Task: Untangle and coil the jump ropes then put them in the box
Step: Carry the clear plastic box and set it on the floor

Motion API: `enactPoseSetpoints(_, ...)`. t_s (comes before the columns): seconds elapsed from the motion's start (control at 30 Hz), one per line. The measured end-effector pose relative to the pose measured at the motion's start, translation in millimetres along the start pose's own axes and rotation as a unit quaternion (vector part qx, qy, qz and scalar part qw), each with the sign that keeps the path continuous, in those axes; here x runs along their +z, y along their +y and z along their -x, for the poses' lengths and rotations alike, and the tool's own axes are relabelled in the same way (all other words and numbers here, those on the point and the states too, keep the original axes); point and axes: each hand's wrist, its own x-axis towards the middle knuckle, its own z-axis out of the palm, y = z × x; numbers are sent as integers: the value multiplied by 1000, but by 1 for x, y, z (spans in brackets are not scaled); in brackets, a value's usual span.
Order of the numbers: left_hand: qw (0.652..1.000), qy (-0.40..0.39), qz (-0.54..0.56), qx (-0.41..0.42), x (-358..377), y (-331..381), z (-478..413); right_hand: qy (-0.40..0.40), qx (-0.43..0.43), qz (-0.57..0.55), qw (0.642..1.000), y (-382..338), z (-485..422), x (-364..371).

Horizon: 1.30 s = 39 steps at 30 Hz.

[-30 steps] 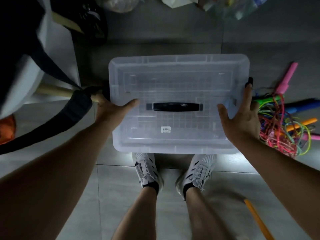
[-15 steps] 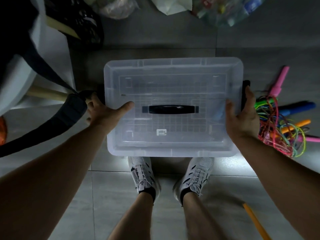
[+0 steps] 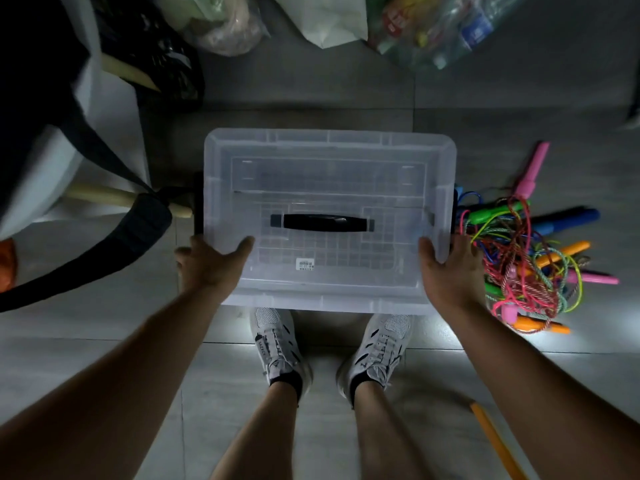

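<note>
A clear plastic box (image 3: 329, 161) with its lid on and a black handle (image 3: 322, 223) on top sits on the grey tiled floor in front of my feet. My left hand (image 3: 207, 261) grips the lid's near left edge, thumb on top. My right hand (image 3: 446, 268) grips the near right edge, thumb on the lid. A tangled heap of jump ropes (image 3: 519, 265) with pink, green, blue and orange handles lies on the floor just right of the box, beside my right hand.
Plastic bags (image 3: 433, 26) of clutter lie at the far edge. A dark strap (image 3: 114, 244) and white furniture with a wooden leg (image 3: 114, 199) crowd the left. An orange stick (image 3: 495, 441) lies near right. My shoes (image 3: 277, 344) stand just behind the box.
Both hands have slid from the box's side clips toward me, to the lid's near corners. The view has tilted so the box sits lower in frame.
</note>
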Motion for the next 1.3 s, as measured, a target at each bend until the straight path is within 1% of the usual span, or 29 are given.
enactPoseSetpoints(0.07,998,-31,46,0,-2,-6,3,-42,19,3,999,-1,9,0)
enactPoseSetpoints(0.1,998,-38,58,7,-4,-6,5,-51,21,1,998,-2,13,-2)
enactPoseSetpoints(0.23,997,-37,45,49,-16,-3,14,-49,-20,-29,998,-6,26,-16)
enactPoseSetpoints(0.33,997,-24,30,74,-24,3,27,-39,-57,-15,997,-13,33,-28)
enactPoseSetpoints(0.4,996,-10,22,87,-31,7,38,-35,-66,-12,997,-17,35,-33)
enactPoseSetpoints(0.57,990,-12,26,142,-55,15,56,-51,-87,-25,995,-28,37,-50)
enactPoseSetpoints(0.7,975,-19,54,217,-75,29,48,-86,-101,-73,988,-47,16,-73)
enactPoseSetpoints(0.77,964,-39,69,255,-82,41,33,-82,-122,-77,986,-60,-8,-86)
enactPoseSetpoints(0.83,957,-52,58,279,-82,57,13,-68,-154,-53,984,-75,-37,-92)
enactPoseSetpoints(0.93,957,-28,59,283,-68,85,-24,-41,-188,-23,981,-98,-82,-86)
enactPoseSetpoints(1.03,959,-13,57,279,-53,110,-52,-27,-194,-7,981,-112,-113,-70)
enactPoseSetpoints(1.2,963,-9,15,269,-34,121,-85,-28,-202,13,979,-103,-140,-36)
enactPoseSetpoints(1.3,961,15,-16,277,-26,122,-96,-24,-212,30,976,-95,-145,-24)
